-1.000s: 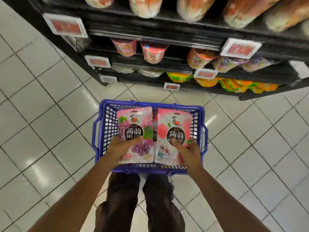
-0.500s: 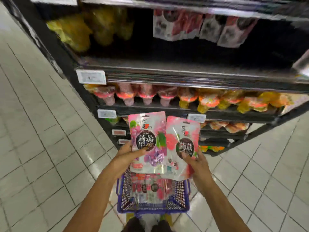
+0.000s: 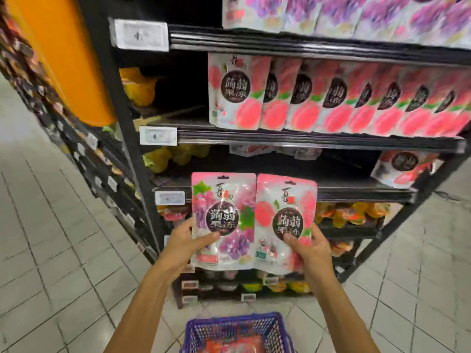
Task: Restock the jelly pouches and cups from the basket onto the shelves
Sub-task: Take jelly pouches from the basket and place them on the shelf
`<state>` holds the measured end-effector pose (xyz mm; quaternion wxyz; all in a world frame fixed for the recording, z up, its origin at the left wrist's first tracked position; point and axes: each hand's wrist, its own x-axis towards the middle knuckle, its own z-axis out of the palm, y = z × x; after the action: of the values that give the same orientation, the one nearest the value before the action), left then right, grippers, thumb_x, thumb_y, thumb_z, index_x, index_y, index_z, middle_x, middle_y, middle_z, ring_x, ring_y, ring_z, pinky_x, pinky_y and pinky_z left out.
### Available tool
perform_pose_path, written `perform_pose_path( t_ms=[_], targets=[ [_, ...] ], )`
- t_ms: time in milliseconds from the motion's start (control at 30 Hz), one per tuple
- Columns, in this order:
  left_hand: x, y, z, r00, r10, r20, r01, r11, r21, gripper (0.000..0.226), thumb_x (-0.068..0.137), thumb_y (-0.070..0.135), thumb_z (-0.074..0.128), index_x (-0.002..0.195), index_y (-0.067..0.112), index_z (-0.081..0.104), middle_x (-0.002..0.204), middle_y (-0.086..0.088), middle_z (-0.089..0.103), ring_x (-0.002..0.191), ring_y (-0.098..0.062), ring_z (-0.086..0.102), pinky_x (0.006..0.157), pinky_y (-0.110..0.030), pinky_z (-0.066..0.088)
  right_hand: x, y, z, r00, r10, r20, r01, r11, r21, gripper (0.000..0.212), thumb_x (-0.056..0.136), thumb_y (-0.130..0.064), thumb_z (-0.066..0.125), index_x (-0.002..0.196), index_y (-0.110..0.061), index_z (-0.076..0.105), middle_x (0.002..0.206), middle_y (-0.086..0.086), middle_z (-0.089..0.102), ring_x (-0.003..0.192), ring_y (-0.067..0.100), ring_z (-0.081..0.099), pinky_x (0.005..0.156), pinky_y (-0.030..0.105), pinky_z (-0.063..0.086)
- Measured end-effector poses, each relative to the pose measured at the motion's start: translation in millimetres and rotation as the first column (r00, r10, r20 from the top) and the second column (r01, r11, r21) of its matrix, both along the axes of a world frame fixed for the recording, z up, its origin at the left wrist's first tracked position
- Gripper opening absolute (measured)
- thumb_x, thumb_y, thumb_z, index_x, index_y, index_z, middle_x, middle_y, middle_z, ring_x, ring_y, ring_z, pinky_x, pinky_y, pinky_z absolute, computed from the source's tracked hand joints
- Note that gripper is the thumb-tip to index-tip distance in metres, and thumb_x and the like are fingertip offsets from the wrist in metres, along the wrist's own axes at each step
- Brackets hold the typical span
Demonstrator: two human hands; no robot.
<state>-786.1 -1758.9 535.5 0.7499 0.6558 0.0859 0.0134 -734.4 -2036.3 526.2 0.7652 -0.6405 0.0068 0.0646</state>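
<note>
My left hand [image 3: 184,247] grips a grape jelly pouch [image 3: 224,200] by its lower left, held upright in front of the black shelving. My right hand [image 3: 309,247] grips a peach jelly pouch [image 3: 286,200] by its lower right, side by side with the grape one. A row of matching peach pouches [image 3: 331,98] stands on a shelf above. Grape pouches [image 3: 356,14] fill the top shelf. The blue basket [image 3: 238,321] sits on the floor below my arms, with more pink packets inside.
The black shelf unit [image 3: 280,141] has white price tags [image 3: 158,135] on its edges. A dark gap lies left of the peach row, beside yellow bags [image 3: 136,85]. Jelly cups [image 3: 351,212] fill lower shelves. An orange panel [image 3: 66,54] stands at left, above the tiled floor.
Both hands have lifted the two pouches out of the basket and up in front of the shelves. The view has tilted upward, so higher shelves with matching pouches now show.
</note>
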Motion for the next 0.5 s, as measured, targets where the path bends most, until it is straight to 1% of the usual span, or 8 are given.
perform_pose_path(
  t_ms=[67,100,167,233,300,400,467,500],
  targets=[
    [2,1,16,0.999,-0.007,0.050,0.006,1.000,0.013,0.043,0.060,0.026,0.084,0.102,0.026,0.072,0.101,-0.003,0.077,0.090,-0.019,0.074,0.068,-0.025,0.058,0,-1,14,0.999,-0.008,0.043,0.007,1.000,0.011,0.082,0.049,-0.039,0.095,0.122,-0.022,0.062,0.110,0.012,0.073,0.100,0.033,0.070,0.085,0.051,0.056],
    [3,2,24,0.997,-0.019,0.072,0.017,1.000,0.024,0.043,0.061,0.028,0.084,0.103,0.024,0.072,0.102,-0.004,0.076,0.091,-0.020,0.074,0.069,-0.026,0.059,0,-1,21,0.998,-0.019,0.061,0.018,1.000,0.018,0.077,0.051,-0.035,0.094,0.120,-0.021,0.063,0.108,0.012,0.073,0.098,0.033,0.071,0.079,0.047,0.058],
    [4,3,37,0.992,-0.060,0.109,0.056,0.998,0.040,0.045,0.066,0.029,0.084,0.108,0.020,0.070,0.104,-0.005,0.076,0.094,-0.022,0.073,0.072,-0.028,0.060,-1,-1,35,0.994,-0.049,0.094,0.046,0.998,0.037,0.060,0.053,-0.029,0.091,0.109,-0.024,0.069,0.102,0.011,0.075,0.091,0.031,0.073,0.068,0.039,0.060],
    [7,4,45,0.989,-0.083,0.126,0.077,0.996,0.051,0.047,0.068,0.030,0.082,0.111,0.018,0.068,0.106,-0.006,0.075,0.096,-0.024,0.073,0.074,-0.030,0.060,0,-1,45,0.992,-0.061,0.113,0.054,0.997,0.057,0.049,0.052,-0.027,0.088,0.099,-0.026,0.072,0.100,0.011,0.075,0.089,0.030,0.074,0.066,0.037,0.060],
    [9,4,51,0.986,-0.092,0.136,0.085,0.995,0.054,0.047,0.067,0.031,0.082,0.110,0.018,0.068,0.106,-0.007,0.075,0.096,-0.024,0.073,0.073,-0.030,0.060,-1,0,51,0.990,-0.071,0.120,0.062,0.995,0.078,0.050,0.052,-0.025,0.088,0.099,-0.024,0.072,0.100,0.011,0.075,0.089,0.030,0.074,0.066,0.038,0.060],
    [14,6,60,0.980,-0.102,0.173,0.095,0.994,0.052,0.038,0.068,0.034,0.087,0.103,0.029,0.072,0.105,-0.004,0.076,0.095,-0.024,0.073,0.072,-0.029,0.060,0,0,59,0.988,-0.089,0.124,0.079,0.993,0.084,0.057,0.050,-0.024,0.088,0.104,-0.020,0.069,0.099,0.010,0.076,0.089,0.031,0.074,0.066,0.040,0.060],
    [17,8,65,0.977,-0.109,0.185,0.100,0.993,0.060,0.043,0.062,0.042,0.088,0.101,0.034,0.072,0.106,-0.003,0.076,0.095,-0.023,0.073,0.073,-0.031,0.060,0,1,63,0.984,-0.112,0.135,0.105,0.993,0.061,0.062,0.047,-0.026,0.089,0.105,-0.018,0.067,0.098,0.010,0.076,0.088,0.031,0.074,0.067,0.043,0.061],
    [20,9,67,0.976,-0.110,0.187,0.099,0.993,0.066,0.048,0.059,0.045,0.087,0.102,0.033,0.071,0.106,-0.003,0.076,0.095,-0.024,0.073,0.073,-0.033,0.061,1,1,66,0.983,-0.117,0.138,0.111,0.992,0.054,0.063,0.046,-0.026,0.089,0.105,-0.017,0.067,0.098,0.010,0.076,0.088,0.031,0.074,0.069,0.046,0.061]
  ],
)
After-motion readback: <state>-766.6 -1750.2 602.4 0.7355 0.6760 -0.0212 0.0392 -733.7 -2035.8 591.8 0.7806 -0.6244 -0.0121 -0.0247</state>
